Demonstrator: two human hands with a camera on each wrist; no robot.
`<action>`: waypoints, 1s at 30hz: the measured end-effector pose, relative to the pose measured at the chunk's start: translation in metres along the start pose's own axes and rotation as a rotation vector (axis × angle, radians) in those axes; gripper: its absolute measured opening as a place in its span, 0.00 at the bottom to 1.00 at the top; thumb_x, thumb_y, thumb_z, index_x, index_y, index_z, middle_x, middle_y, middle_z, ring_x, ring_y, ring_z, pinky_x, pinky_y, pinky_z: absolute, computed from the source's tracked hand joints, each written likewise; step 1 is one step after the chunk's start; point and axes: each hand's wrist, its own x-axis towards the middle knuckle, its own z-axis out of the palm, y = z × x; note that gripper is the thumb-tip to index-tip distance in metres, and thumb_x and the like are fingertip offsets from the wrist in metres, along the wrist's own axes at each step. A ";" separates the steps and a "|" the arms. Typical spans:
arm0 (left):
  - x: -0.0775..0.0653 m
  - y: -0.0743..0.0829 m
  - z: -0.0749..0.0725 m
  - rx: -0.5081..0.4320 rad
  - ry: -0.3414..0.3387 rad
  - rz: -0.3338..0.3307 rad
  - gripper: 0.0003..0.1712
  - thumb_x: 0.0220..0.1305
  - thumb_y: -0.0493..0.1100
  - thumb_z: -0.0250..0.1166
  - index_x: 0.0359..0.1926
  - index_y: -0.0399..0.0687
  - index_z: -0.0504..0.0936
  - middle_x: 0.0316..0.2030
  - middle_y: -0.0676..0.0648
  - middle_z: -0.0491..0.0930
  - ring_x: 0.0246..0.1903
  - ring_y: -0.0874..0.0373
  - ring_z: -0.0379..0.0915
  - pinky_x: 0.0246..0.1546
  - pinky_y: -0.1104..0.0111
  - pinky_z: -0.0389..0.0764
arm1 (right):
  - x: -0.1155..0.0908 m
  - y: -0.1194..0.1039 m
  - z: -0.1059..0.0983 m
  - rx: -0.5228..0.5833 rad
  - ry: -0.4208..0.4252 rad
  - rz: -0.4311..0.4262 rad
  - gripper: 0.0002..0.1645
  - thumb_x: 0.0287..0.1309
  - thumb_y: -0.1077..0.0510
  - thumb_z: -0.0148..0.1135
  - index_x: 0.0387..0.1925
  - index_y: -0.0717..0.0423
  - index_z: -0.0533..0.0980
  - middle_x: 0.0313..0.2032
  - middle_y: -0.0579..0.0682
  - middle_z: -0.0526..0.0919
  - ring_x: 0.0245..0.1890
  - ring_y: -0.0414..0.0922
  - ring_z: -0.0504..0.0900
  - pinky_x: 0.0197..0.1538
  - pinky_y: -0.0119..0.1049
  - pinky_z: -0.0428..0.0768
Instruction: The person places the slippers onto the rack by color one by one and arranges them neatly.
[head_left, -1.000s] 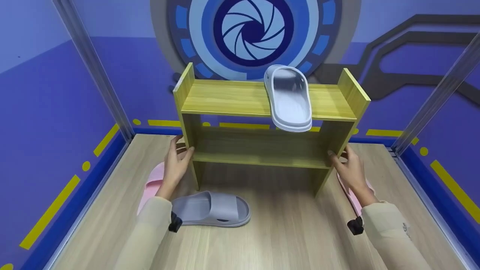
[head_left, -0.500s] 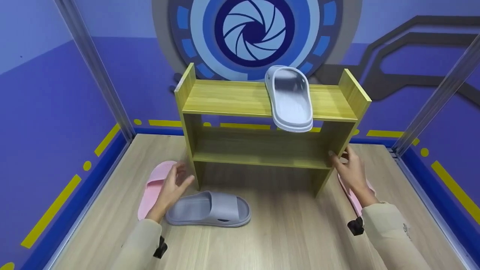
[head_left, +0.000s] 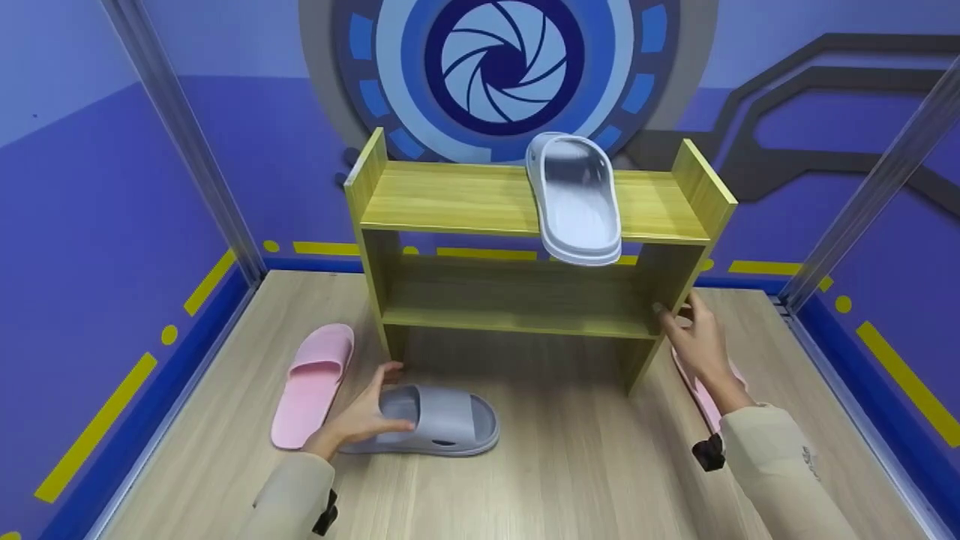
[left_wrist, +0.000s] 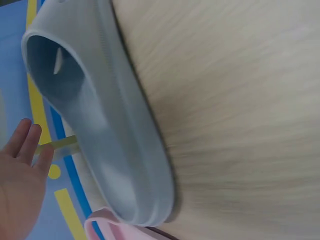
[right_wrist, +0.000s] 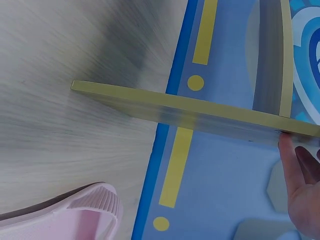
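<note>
A grey slipper (head_left: 446, 420) lies on the floorboard, toe to the right. My left hand (head_left: 364, 416) hovers over its heel end, thumb and fingers spread apart; in the left wrist view the left hand (left_wrist: 22, 185) shows loose fingers beside the slipper (left_wrist: 115, 135). A small wooden two-tier shoe rack (head_left: 450, 195) stands behind. My right hand (head_left: 701, 341) grips the rack's right side panel, thumb at the inner front edge and fingers outside. In the right wrist view the right hand (right_wrist: 302, 192) touches that panel (right_wrist: 200, 112). Another grey slipper (head_left: 581, 202) sits on the top shelf, its end overhanging the front.
A pink slipper (head_left: 311, 386) lies left of my left hand. Partly hidden beneath my right hand is another pink slipper (head_left: 701, 394). Blue printed walls (head_left: 247, 150) with metal corner posts (head_left: 187, 142) enclose the wooden floorboard (head_left: 555, 465) at the back and sides.
My left hand has let go of the rack's left side and moved down and right to the grey slipper on the floor. The right hand stays on the rack.
</note>
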 end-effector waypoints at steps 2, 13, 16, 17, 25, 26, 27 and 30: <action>0.000 -0.015 0.003 0.018 -0.020 -0.015 0.54 0.37 0.43 0.74 0.61 0.40 0.49 0.56 0.33 0.58 0.55 0.36 0.55 0.50 0.45 0.59 | 0.000 0.000 0.000 -0.002 0.003 0.000 0.26 0.54 0.51 0.58 0.52 0.58 0.67 0.44 0.58 0.74 0.42 0.52 0.76 0.30 0.19 0.71; -0.008 -0.037 0.010 0.259 -0.042 -0.062 0.63 0.31 0.60 0.73 0.63 0.37 0.50 0.57 0.33 0.58 0.56 0.39 0.55 0.52 0.48 0.58 | 0.001 0.001 -0.002 -0.032 -0.013 0.008 0.27 0.55 0.48 0.57 0.53 0.57 0.66 0.44 0.58 0.74 0.42 0.51 0.75 0.32 0.27 0.74; -0.009 -0.039 0.010 0.306 -0.051 -0.109 0.65 0.29 0.63 0.72 0.64 0.40 0.50 0.58 0.35 0.58 0.57 0.40 0.52 0.52 0.47 0.57 | 0.001 0.001 -0.002 -0.034 -0.017 0.012 0.28 0.55 0.48 0.57 0.54 0.57 0.66 0.44 0.58 0.74 0.42 0.51 0.75 0.31 0.26 0.73; -0.010 -0.039 0.010 0.318 -0.054 -0.119 0.65 0.29 0.63 0.72 0.64 0.40 0.50 0.58 0.35 0.58 0.57 0.40 0.52 0.52 0.47 0.57 | 0.001 0.001 -0.002 -0.035 -0.019 0.013 0.28 0.55 0.48 0.57 0.54 0.57 0.66 0.44 0.58 0.74 0.42 0.51 0.75 0.31 0.25 0.73; -0.013 -0.043 0.007 0.426 -0.076 -0.129 0.68 0.25 0.64 0.73 0.65 0.40 0.50 0.59 0.35 0.57 0.58 0.39 0.49 0.53 0.46 0.53 | 0.001 0.002 -0.002 -0.025 -0.020 0.025 0.28 0.55 0.48 0.56 0.54 0.57 0.66 0.45 0.58 0.74 0.42 0.51 0.75 0.31 0.23 0.72; -0.013 -0.043 0.007 0.450 -0.077 -0.128 0.67 0.25 0.65 0.73 0.64 0.40 0.50 0.59 0.35 0.57 0.58 0.39 0.50 0.53 0.46 0.53 | 0.001 0.002 -0.002 -0.022 -0.022 0.025 0.28 0.55 0.48 0.56 0.54 0.57 0.66 0.45 0.58 0.74 0.42 0.51 0.75 0.31 0.24 0.73; -0.013 -0.043 0.006 0.469 -0.075 -0.128 0.67 0.25 0.65 0.73 0.64 0.39 0.51 0.58 0.36 0.58 0.57 0.39 0.50 0.53 0.47 0.54 | 0.001 0.002 -0.001 -0.018 -0.024 0.024 0.28 0.55 0.48 0.56 0.54 0.57 0.65 0.45 0.58 0.73 0.42 0.51 0.75 0.32 0.25 0.73; -0.012 -0.043 0.005 0.498 -0.069 -0.123 0.67 0.24 0.64 0.73 0.63 0.38 0.52 0.58 0.36 0.58 0.57 0.40 0.51 0.54 0.48 0.55 | 0.001 0.003 -0.001 -0.007 -0.038 0.016 0.28 0.56 0.49 0.56 0.55 0.59 0.64 0.46 0.59 0.73 0.43 0.52 0.74 0.34 0.32 0.76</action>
